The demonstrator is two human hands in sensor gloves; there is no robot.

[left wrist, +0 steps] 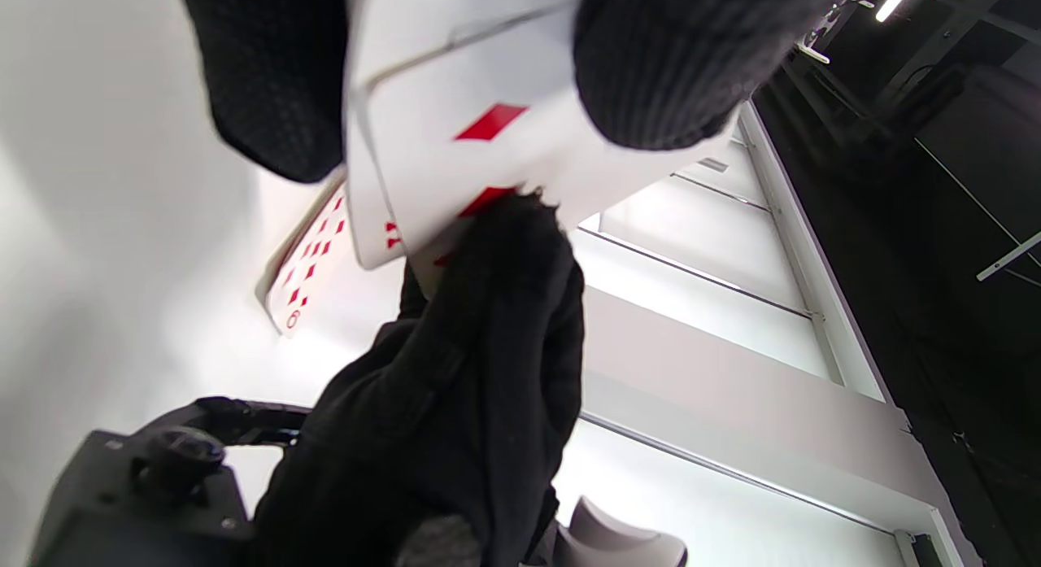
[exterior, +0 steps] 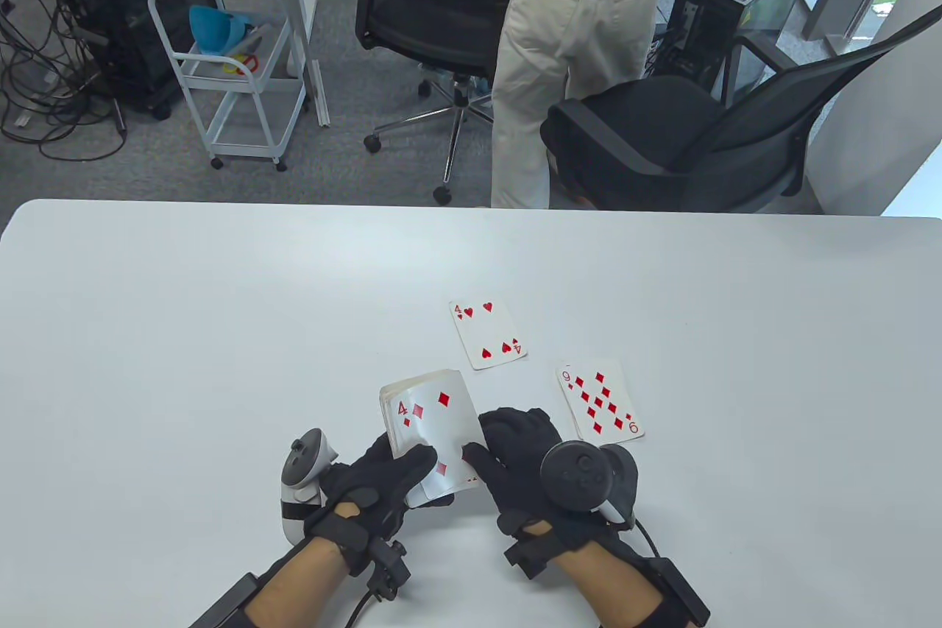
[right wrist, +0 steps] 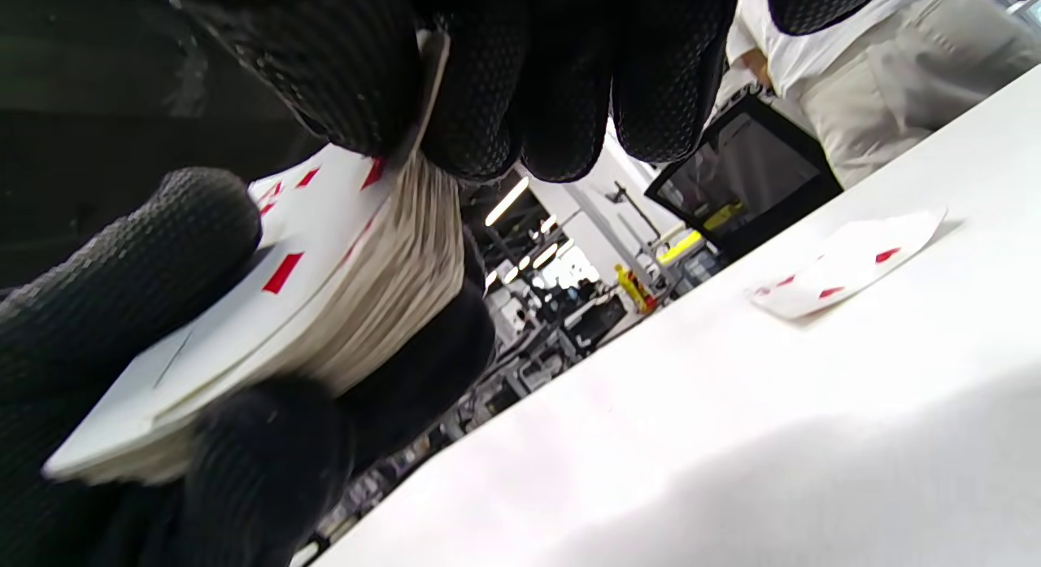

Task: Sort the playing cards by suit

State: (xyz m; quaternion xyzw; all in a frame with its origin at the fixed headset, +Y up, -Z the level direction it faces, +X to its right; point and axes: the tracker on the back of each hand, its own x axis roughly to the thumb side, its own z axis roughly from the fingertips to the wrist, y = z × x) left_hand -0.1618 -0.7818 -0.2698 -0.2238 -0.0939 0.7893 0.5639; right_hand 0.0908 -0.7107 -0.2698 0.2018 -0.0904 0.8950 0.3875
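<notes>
My left hand (exterior: 390, 473) grips a deck of cards (exterior: 430, 429) face up just above the table's near middle; its thumb lies across the top card, a four of diamonds (left wrist: 488, 128). My right hand (exterior: 508, 444) meets the deck from the right, with thumb and fingers pinching that top card's right edge (right wrist: 423, 87). The deck's thick side (right wrist: 382, 282) shows in the right wrist view. A four of hearts (exterior: 487, 333) lies face up on the table beyond the deck. A nine of diamonds (exterior: 600, 400) lies face up to the right, close to my right hand.
The white table (exterior: 184, 333) stretches wide to the left and right of the cards. Past its far edge a person in pale trousers (exterior: 544, 68) stands between two black office chairs (exterior: 684, 135). A white cart (exterior: 243, 54) stands at the back left.
</notes>
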